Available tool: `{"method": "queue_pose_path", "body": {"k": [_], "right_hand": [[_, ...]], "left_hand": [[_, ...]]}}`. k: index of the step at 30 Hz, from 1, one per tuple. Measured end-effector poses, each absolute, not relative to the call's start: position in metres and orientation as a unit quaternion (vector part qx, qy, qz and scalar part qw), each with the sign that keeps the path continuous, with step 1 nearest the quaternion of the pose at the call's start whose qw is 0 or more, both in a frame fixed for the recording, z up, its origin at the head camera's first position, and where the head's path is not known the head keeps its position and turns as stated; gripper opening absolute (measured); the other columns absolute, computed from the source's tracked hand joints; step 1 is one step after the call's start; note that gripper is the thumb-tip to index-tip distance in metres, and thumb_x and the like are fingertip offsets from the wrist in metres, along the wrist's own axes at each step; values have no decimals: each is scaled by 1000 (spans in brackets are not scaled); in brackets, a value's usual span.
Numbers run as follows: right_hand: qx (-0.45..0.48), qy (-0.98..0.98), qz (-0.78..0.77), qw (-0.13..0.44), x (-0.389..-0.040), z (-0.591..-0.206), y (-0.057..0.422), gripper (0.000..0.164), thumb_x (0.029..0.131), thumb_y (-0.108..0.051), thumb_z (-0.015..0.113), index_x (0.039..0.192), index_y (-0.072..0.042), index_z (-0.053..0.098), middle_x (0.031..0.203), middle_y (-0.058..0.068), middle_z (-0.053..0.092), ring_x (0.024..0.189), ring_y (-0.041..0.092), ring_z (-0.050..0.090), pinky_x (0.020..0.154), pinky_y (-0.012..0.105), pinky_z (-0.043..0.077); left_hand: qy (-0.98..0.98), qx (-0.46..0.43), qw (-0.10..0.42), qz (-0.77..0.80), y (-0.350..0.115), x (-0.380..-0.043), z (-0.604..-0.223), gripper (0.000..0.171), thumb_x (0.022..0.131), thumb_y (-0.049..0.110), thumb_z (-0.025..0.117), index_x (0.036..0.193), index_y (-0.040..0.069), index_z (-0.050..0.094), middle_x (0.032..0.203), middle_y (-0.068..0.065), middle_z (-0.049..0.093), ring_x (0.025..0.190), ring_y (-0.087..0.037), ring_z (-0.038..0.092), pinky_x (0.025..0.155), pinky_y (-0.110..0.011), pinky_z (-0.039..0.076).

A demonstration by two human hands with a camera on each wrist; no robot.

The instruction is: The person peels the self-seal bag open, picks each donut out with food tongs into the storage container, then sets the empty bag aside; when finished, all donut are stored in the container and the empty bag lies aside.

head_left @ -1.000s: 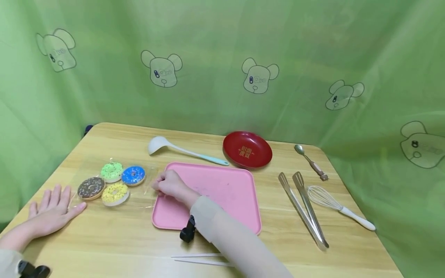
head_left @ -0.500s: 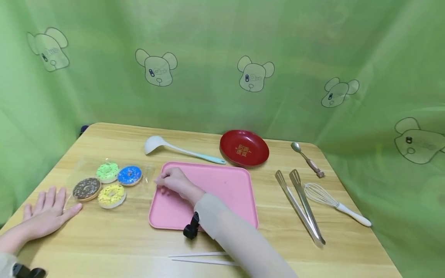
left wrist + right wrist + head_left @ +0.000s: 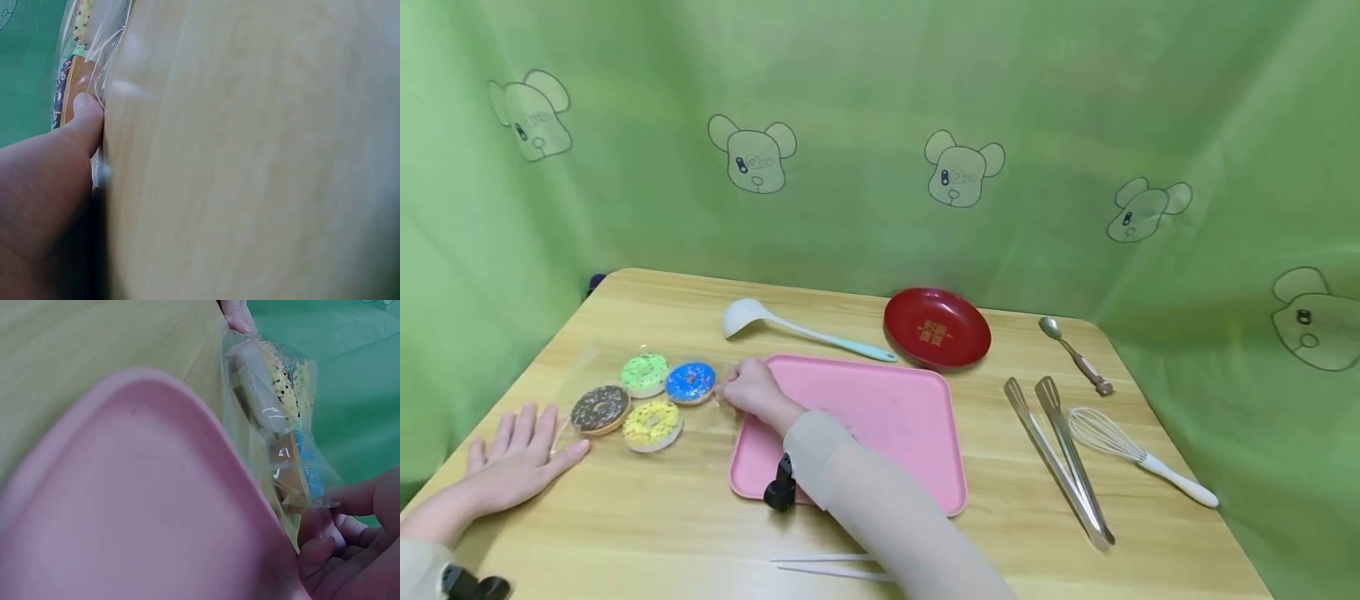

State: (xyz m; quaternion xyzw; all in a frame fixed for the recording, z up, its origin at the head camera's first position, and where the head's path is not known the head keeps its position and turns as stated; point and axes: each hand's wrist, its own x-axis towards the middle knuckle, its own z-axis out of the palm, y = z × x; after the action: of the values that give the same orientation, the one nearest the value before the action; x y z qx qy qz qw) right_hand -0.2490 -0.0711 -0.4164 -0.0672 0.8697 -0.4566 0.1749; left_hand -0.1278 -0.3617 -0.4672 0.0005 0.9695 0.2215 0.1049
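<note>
A clear plastic bag [image 3: 706,427] lies on the table, holding toy donuts: a green one [image 3: 644,374], a blue one [image 3: 691,382], a yellow one [image 3: 652,427] and a dark brown one [image 3: 600,409]. My left hand [image 3: 516,462] rests with fingers spread at the bag's left end; in the left wrist view its thumb [image 3: 87,119] is against the film beside the brown donut. At the opposite end, my right hand [image 3: 754,387] pinches the bag's edge, close to the blue donut. The right wrist view shows thumb and forefinger at the film's edge [image 3: 315,503].
A pink tray [image 3: 880,425] sits under my right forearm. Behind it are a ladle [image 3: 805,331] and a red plate [image 3: 936,329]. Metal tongs [image 3: 1063,467], a whisk [image 3: 1138,454] and a spoon [image 3: 1075,354] lie right. Two thin white sticks [image 3: 827,571] lie in front.
My right hand has moved left off the tray's edge, closer to the blue donut, and now pinches the bag's edge. The left hand stays in place.
</note>
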Motion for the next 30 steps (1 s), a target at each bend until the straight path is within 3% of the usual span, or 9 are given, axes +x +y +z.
{"method": "queue_pose_path", "body": {"k": [4, 8, 11, 16, 25, 30], "right_hand": [[-67, 862, -470, 176, -249, -419, -71, 48, 83, -4, 66, 45, -11, 37, 51, -1, 46, 40, 10, 34, 40, 21, 31], [-53, 852, -488, 181, -248, -422, -67, 41, 82, 3, 63, 47, -6, 44, 71, 3, 65, 41, 9, 37, 37, 20, 30], [-43, 841, -506, 186, -248, -424, -61, 28, 81, 9, 59, 55, 1, 54, 86, 6, 70, 41, 10, 40, 36, 20, 31], [-29, 826, -531, 187, -248, -425, -50, 16, 80, 10, 59, 66, 3, 60, 77, 7, 66, 43, 11, 45, 37, 20, 36], [1, 780, -595, 195, -248, -430, -37, 24, 86, 1, 60, 63, -2, 55, 59, 7, 58, 45, 11, 50, 38, 18, 42], [-30, 766, -623, 159, -249, -433, -34, 8, 89, 1, 58, 84, 6, 62, 67, 14, 62, 52, 13, 53, 47, 22, 49]], "left_hand": [[968, -4, 107, 226, -362, -125, -469, 92, 94, 58, 30, 139, -9, -15, 135, -35, -31, 118, -54, -32, 81, -71, -26], [969, -2, 103, 225, -362, -123, -472, 92, 94, 58, 30, 139, -9, -15, 135, -35, -31, 118, -54, -32, 81, -70, -26], [969, 0, 101, 224, -361, -123, -473, 92, 94, 58, 30, 139, -8, -15, 135, -34, -32, 118, -54, -32, 81, -71, -26], [968, 0, 105, 229, -360, -124, -473, 91, 95, 57, 29, 139, -9, -15, 135, -34, -32, 118, -54, -32, 82, -71, -26], [969, 0, 110, 222, -362, -127, -473, 92, 94, 59, 29, 139, -6, -17, 135, -33, -33, 117, -53, -34, 81, -70, -27], [969, -1, 111, 219, -361, -129, -468, 93, 94, 60, 29, 139, -7, -16, 134, -33, -33, 117, -54, -33, 82, -70, -26]]}}
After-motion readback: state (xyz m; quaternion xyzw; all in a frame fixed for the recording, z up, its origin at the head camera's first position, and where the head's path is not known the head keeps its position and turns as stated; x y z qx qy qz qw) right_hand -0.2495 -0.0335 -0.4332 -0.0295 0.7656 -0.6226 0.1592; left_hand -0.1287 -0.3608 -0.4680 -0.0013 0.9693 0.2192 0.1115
